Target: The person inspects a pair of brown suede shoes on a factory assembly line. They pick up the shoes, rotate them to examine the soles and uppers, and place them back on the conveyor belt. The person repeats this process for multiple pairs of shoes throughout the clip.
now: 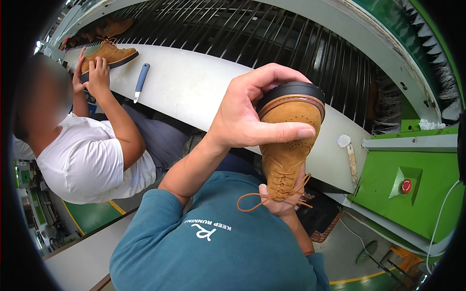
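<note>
A tan suede lace-up shoe [287, 160] with a black sole is held up before my chest, toe pointing away and upper facing me. Its brown welt and punched toe pattern show. My left hand [242, 109] is closed round the toe, thumb across the upper and fingers over the sole's edge. At the heel end, my right hand [283, 206] supports the shoe; its thumb shows beside the laces [281, 186], while most of its fingers are hidden behind the shoe. The laces are tied, with a loop hanging out to the left.
A white worktop [189, 72] runs along a conveyor of metal rods [272, 34]. On it lie a blue-handled knife [141, 80] and a white-tipped stick [350, 155]. At left, a co-worker handles another tan shoe [109, 54]. A green machine panel [374, 174] with red button [406, 185] stands right.
</note>
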### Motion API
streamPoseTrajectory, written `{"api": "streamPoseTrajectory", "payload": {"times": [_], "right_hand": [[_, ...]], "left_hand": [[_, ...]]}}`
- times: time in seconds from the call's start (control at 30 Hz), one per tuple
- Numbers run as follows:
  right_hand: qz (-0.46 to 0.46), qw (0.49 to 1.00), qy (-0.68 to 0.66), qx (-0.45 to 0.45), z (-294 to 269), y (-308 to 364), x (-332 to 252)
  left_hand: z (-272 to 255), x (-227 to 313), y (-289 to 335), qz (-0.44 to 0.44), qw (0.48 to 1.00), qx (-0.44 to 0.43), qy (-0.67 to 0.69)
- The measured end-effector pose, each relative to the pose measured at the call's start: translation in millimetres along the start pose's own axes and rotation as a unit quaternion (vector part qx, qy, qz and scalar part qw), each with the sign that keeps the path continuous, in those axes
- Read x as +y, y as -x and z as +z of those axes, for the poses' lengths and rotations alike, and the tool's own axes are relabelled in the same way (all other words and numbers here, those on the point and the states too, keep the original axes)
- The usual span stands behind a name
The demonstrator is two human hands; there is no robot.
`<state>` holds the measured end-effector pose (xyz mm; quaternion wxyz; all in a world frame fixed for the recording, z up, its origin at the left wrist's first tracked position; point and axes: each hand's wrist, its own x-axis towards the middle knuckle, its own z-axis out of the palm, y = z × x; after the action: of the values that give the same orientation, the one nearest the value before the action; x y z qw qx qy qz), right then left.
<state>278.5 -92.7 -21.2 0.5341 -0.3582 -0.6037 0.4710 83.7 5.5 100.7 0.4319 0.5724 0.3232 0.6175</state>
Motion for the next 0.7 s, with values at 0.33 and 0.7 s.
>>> {"api": "streamPoseTrajectory", "payload": {"times": [0.33, 0.7], "right_hand": [[0.004, 1.000, 0.018, -0.012, -1.7, 2.3, -1.5], [0.003, 1.000, 0.019, -0.019, -7.2, 6.0, 2.8]], "left_hand": [[-10.6, 8.8, -4.6, -0.025, 0.996, -0.062, -0.055], [-17.4, -8.0, -9.0, -0.041, 0.987, -0.134, 0.075]]}}
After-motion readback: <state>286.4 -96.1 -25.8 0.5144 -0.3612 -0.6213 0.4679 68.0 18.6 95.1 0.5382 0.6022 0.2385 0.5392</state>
